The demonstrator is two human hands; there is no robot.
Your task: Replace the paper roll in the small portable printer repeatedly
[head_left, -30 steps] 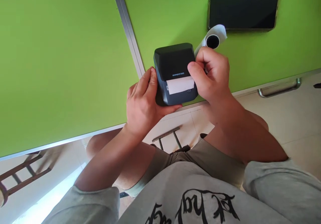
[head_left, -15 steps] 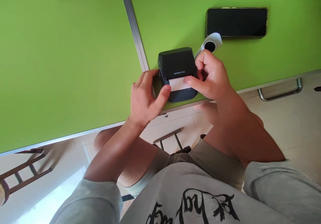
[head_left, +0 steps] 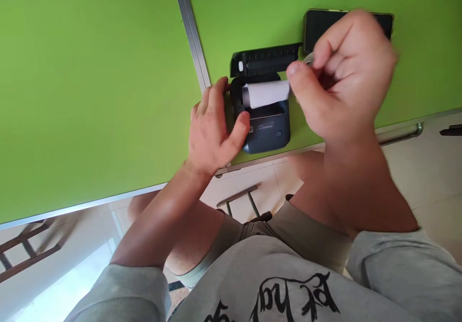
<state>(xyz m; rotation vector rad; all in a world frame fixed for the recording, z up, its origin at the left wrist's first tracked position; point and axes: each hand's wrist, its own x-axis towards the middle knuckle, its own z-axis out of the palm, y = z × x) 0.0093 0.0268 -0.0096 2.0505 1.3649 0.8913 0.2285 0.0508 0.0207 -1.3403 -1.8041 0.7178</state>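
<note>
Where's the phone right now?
In the head view, the phone lies at upper right on the green table, partly hidden by the right hand.

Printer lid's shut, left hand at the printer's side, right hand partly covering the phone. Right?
No, not shut: the head view shows the lid open, with white paper exposed inside the printer. The left hand is at the printer's side; the right hand partly covers the phone.

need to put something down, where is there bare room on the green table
Widest: the green table left of the metal strip. Smaller: between that strip and the phone, beyond the raised lid. Crowded: around the printer, with the left grip at its left side and the right grip hiding part of the phone.
</note>
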